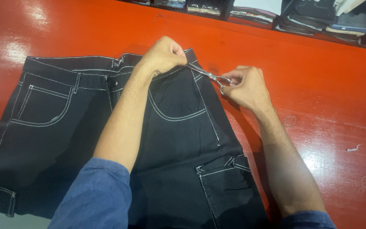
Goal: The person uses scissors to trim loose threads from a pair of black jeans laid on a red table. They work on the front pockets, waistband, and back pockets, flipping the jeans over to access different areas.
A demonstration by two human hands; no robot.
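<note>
A pair of black trousers with white contrast stitching lies flat on a glossy red table, waistband at the far side. My left hand is closed on the waistband near its right end, pinching the fabric. My right hand holds small metal scissors, their blades pointing left at the spot under my left hand's fingers. Both forearms come out of blue denim sleeves.
Loose white thread scraps lie on the red table at the right. Shelves with stacks of folded clothes run along the far edge. A grey surface shows at the bottom left corner.
</note>
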